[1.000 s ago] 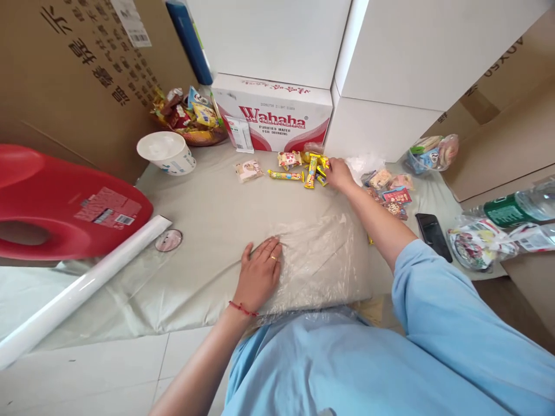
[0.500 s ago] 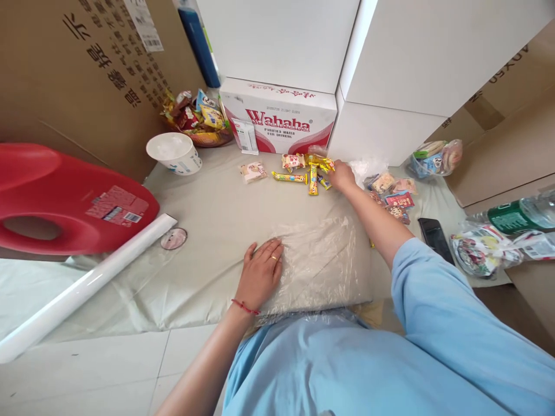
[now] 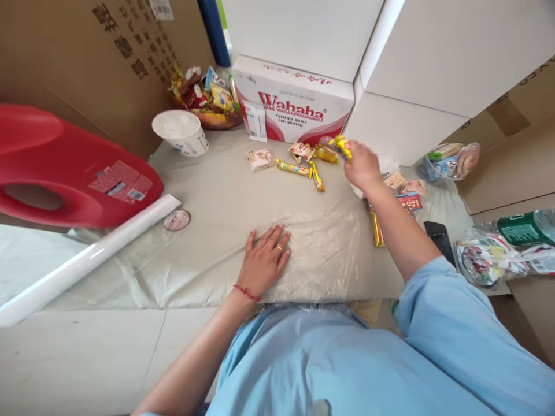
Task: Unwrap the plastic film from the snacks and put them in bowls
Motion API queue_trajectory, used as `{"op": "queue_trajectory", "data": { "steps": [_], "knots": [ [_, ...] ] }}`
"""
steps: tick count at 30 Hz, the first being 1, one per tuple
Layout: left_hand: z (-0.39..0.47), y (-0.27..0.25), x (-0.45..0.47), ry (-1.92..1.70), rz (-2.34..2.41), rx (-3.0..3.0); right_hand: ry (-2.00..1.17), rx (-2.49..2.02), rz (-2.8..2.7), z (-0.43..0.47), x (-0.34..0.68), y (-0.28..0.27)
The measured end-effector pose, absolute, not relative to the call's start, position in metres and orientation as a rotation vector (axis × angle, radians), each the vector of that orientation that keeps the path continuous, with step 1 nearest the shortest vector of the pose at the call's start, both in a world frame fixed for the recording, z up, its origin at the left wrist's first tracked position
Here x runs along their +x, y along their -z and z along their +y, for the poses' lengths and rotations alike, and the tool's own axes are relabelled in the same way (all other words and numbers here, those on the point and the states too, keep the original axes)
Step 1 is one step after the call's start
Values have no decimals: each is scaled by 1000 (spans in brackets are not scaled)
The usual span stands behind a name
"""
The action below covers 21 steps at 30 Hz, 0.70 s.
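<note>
Head view: the right hand grips a slim, shiny yellow-wrapped snack between its closed fingers; its far end pokes out toward the red-and-white cardboard Wahaha box, and the rest is hidden by the hand. The left hand is palm down on the beige, cloth-covered table, fingers straight and slightly spread, holding nothing, at the left edge of a crinkled clear plastic sheet.

Near the right hand, in front of the box, lie a golden plastic packet, a small cream-and-red packet and two narrow yellow-wrapped sticks, one end of each close together. A pale pink square packet is a little to their left. Just beside the right forearm lies a long yellow-and-red wrapper, partly covered by the arm.
</note>
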<state>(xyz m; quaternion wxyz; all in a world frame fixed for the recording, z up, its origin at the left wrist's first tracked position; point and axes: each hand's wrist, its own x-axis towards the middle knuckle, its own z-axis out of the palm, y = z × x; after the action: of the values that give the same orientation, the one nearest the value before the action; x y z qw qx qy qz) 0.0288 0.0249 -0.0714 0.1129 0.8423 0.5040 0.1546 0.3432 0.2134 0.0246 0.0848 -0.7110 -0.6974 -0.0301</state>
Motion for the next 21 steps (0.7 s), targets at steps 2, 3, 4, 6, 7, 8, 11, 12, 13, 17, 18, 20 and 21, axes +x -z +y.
{"op": "queue_trajectory", "data": {
  "steps": [2,3,4,6,7,8,11,12,13,17,18,20,21],
  "knots": [
    [24,71,30,-473,1518,2452,181,-1946,-2154,177,339,-49],
    [24,70,31,-476,1525,2439,182,-1890,-2212,156,334,-59],
    [24,70,31,-472,1524,2426,160,-1841,-2288,134,328,-65],
    [25,70,31,-454,1515,2407,70,-1729,-2471,93,311,-65],
    [26,69,31,-446,1516,2401,9,-1676,-2561,75,303,-59],
    [26,69,31,-438,1522,2396,-42,-1640,-2631,61,294,-48],
    [28,69,31,-419,1541,2389,-128,-1659,-2708,34,271,-6],
    [29,69,31,-411,1546,2388,-150,-1685,-2701,30,266,6],
    [29,69,31,-403,1550,2389,-177,-1701,-2688,27,262,16],
    [29,70,32,-379,1552,2406,-248,-1634,-2662,22,260,28],
    [29,70,31,-377,1553,2408,-250,-1619,-2662,22,260,27],
    [29,71,31,-371,1554,2414,-252,-1609,-2665,23,260,24],
    [29,71,31,-367,1556,2418,-250,-1605,-2668,24,259,23]
  ]
}}
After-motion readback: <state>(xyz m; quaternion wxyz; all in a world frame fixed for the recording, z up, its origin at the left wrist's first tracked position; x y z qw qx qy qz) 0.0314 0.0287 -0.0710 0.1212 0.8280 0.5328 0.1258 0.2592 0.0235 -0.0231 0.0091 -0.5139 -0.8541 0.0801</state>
